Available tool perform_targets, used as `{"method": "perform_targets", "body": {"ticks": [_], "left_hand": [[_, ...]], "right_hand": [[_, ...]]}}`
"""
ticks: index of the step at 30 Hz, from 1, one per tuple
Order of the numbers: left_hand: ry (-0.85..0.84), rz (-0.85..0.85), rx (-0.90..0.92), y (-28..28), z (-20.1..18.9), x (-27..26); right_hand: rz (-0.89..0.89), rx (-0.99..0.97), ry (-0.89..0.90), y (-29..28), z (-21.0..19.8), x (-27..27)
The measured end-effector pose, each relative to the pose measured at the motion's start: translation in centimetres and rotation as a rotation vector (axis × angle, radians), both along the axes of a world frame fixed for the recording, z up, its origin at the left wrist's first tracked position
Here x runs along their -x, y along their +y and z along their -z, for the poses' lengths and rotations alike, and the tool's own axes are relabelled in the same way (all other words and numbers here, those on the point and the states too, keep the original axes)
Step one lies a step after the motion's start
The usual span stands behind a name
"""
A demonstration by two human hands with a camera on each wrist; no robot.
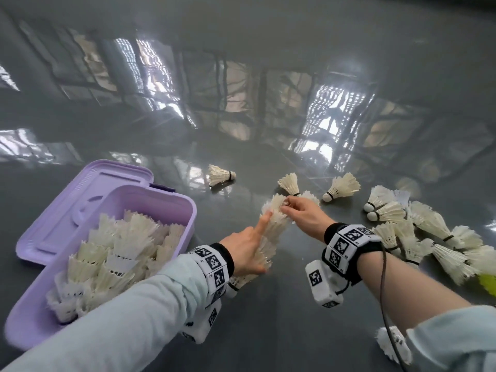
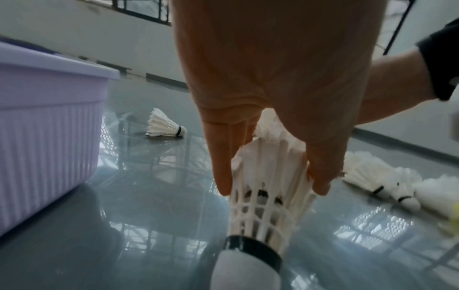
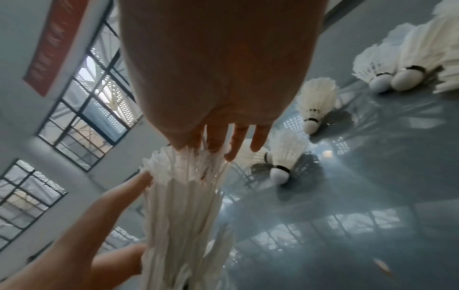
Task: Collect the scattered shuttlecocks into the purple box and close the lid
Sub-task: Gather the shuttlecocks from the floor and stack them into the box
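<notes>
Sports hall: glossy grey floor (image 1: 268, 76), barred windows (image 3: 94, 109), red banner (image 3: 54, 43).

L hand (image 1: 248, 249) + R hand (image 1: 303, 214) hold shuttlecock stack (image 1: 271, 232); purple box (image 1: 171, 226) open.

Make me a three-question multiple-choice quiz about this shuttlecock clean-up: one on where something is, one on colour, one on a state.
1. Where does the box sit relative to the hands?
A. to their left
B. to their right
C. behind the person

2. What colour is the box?
A. green
B. purple
C. red

3. The box lid is:
A. shut
B. missing
C. open

Answers: 1 A, it lies left of the left hand and right hand; 2 B, its walls are lilac purple; 3 C, the lid lies back, shuttlecocks in the box exposed.
</notes>
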State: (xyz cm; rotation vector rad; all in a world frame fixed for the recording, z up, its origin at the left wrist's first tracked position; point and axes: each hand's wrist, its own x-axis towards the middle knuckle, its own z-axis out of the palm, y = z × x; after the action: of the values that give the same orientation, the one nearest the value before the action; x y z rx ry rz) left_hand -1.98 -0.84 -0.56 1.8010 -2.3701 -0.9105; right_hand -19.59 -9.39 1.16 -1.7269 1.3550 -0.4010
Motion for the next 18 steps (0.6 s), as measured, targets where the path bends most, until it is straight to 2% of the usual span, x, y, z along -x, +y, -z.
{"method": "perform_targets", "body": {"ticks": [4, 8, 11, 15, 18], "left_hand": [[0.051, -0.132, 0.147, 0.0, -3.3, -2.9], [-0.02, -0.211, 0.262, -0.9, -8.3, -7.7], [-0.11, -0.269, 0.263, -0.7, -10.7, -11.9], [-0.2, -0.321, 0.194, 2.1, -10.8, -16.0], [-0.168, -0.318, 0.12, 4.7, -9.4, -17.5]], "right_hand": [[-0.04, 0.092, 0.029, -1.4, -4.5, -3.4], [-0.091, 0.259, 0.013, -2.0, -9.6, -8.9], [-0.131, 0.326, 0.022, -1.0, -12.3, -13.9], [-0.242, 0.283, 0.065, 1.8, -12.0, -18.9], [-0.255, 0.241, 0.041, 4.1, -9.7, -20.9]]}}
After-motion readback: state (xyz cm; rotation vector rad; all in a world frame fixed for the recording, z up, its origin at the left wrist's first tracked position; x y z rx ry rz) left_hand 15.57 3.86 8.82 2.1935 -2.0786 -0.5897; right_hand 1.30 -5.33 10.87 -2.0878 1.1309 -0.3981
